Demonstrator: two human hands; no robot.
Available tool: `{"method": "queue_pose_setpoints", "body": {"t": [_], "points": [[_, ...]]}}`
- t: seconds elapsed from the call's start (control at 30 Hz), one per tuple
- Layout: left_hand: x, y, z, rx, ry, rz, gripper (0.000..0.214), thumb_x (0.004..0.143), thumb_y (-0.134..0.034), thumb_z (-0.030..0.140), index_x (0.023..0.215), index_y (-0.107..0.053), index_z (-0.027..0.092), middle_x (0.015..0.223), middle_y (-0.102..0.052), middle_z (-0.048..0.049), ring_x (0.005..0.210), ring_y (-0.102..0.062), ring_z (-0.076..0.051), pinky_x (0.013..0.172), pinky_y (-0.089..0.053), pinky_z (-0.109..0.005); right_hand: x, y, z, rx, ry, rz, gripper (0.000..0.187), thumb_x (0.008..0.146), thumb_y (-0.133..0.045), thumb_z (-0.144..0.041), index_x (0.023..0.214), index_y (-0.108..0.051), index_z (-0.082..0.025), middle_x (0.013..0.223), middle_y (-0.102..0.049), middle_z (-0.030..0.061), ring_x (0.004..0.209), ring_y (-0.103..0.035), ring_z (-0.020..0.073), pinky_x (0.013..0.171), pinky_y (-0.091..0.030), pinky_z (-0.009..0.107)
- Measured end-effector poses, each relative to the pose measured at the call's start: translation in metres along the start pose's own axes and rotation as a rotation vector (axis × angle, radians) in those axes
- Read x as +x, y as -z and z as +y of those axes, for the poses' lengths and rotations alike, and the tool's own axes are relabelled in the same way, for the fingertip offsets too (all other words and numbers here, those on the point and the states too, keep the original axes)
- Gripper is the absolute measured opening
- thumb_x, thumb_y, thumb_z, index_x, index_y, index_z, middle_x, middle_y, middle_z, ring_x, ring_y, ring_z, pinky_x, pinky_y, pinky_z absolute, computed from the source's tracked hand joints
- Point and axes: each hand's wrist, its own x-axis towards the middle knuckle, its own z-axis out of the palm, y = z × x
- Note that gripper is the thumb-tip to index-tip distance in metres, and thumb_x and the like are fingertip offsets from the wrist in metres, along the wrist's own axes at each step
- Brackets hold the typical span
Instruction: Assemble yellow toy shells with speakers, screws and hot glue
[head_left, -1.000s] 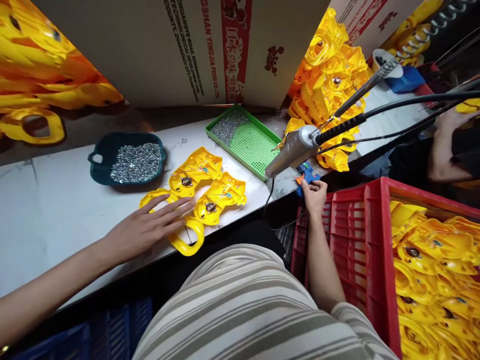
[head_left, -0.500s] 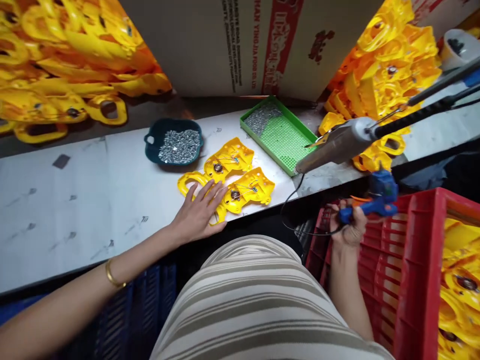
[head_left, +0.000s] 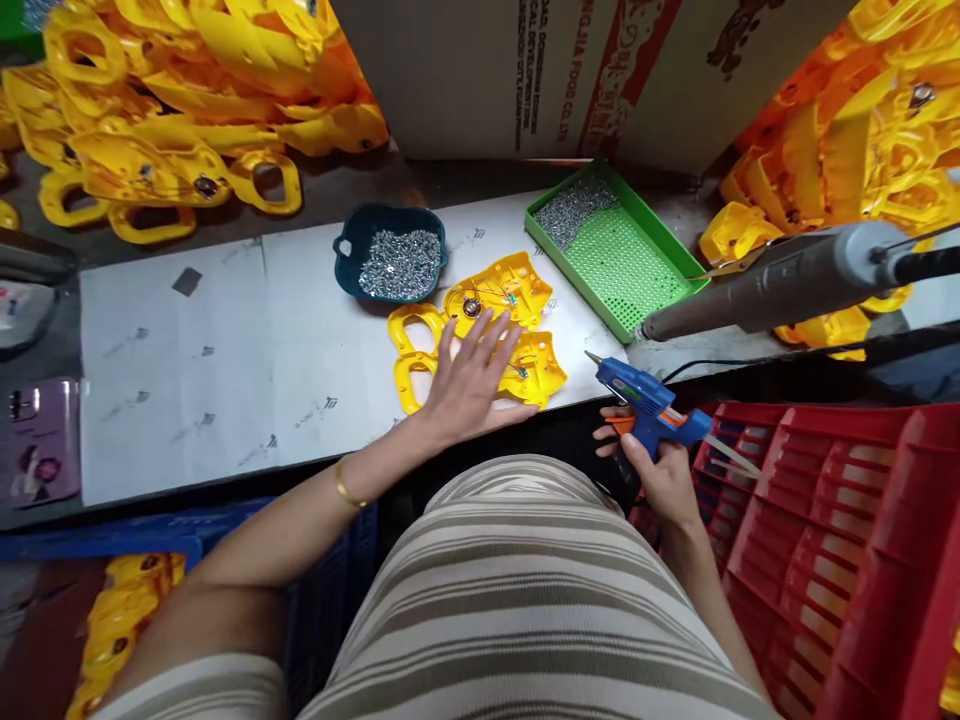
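Since half a second ago, the right hand (head_left: 660, 480) is bringing the blue glue gun (head_left: 645, 405) up from beside the red crate (head_left: 825, 500) to the bench edge. The left hand (head_left: 472, 385) is sliding further onto the yellow plastic shells (head_left: 517, 285).

From the head view, the left hand's fingers are lying flat and spread wide across the two shells on the white worktop (head_left: 187, 370), apparently pinning them steady. The right hand's fingers are wrapping closed around the gun's grip, and its nozzle is pointing at the shells but staying just apart. A teal dish of screws (head_left: 346, 250) and a green tray (head_left: 630, 270) are sitting just behind, within easy reach. A hanging electric screwdriver (head_left: 780, 285) is dangling over the right.
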Motion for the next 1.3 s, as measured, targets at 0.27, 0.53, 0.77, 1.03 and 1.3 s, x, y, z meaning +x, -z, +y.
{"method": "queue_pose_setpoints", "body": {"t": [0.27,0.53,0.77,1.03,1.3], "points": [[0.023,-0.029,0.03,-0.092,0.052,-0.08,0.092,0.084,-0.051,0.068,0.151,-0.025,0.009,0.153,-0.035,-0.0197,0.145,-0.026,-0.032,0.118,0.007,-0.053,0.005,-0.002,-0.011,0.063,-0.123,-0.091,0.031,0.086,-0.059,-0.048,0.103,-0.063,-0.022,0.106,-0.067,0.0079,0.07,-0.068,0.0167,0.052,-0.06,0.03],[0.025,-0.025,0.031,-0.116,0.072,-0.116,0.088,0.085,-0.055,0.062,0.151,-0.025,0.011,0.153,-0.035,-0.0179,0.145,-0.026,-0.032,0.118,0.01,-0.053,0.011,-0.004,-0.014,0.059,-0.165,-0.092,0.035,0.081,-0.064,-0.052,0.097,-0.065,-0.021,0.096,-0.071,0.005,0.059,-0.065,0.014,0.042,-0.054,0.024],[0.025,-0.026,0.032,-0.114,0.067,-0.118,0.087,0.085,-0.053,0.063,0.151,-0.025,0.012,0.155,-0.033,-0.0183,0.146,-0.024,-0.033,0.118,0.011,-0.054,0.015,-0.001,-0.016,0.052,-0.221,-0.104,0.04,0.077,-0.067,-0.056,0.095,-0.067,-0.02,0.075,-0.071,0.0025,0.055,-0.063,0.0145,0.039,-0.051,0.023],[0.027,-0.023,0.034,-0.109,0.071,-0.154,0.086,0.086,-0.053,0.061,0.151,-0.026,0.012,0.155,-0.032,-0.018,0.145,-0.024,-0.035,0.117,0.009,-0.057,0.012,0.004,-0.018,-0.123,-0.166,-0.146,0.029,0.087,-0.058,-0.049,0.097,-0.063,-0.022,0.062,-0.065,-0.0018,0.044,-0.055,0.0114,0.038,-0.048,0.022],[0.027,-0.024,0.034,-0.101,0.063,-0.145,0.085,0.085,-0.054,0.061,0.15,-0.027,0.012,0.155,-0.033,-0.0174,0.145,-0.025,-0.034,0.117,0.013,-0.056,0.013,0.007,-0.019,-0.179,-0.178,-0.107,0.032,0.081,-0.063,-0.052,0.088,-0.066,-0.021,0.06,-0.06,-0.0021,0.044,-0.053,0.0119,0.037,-0.046,0.023]]}}
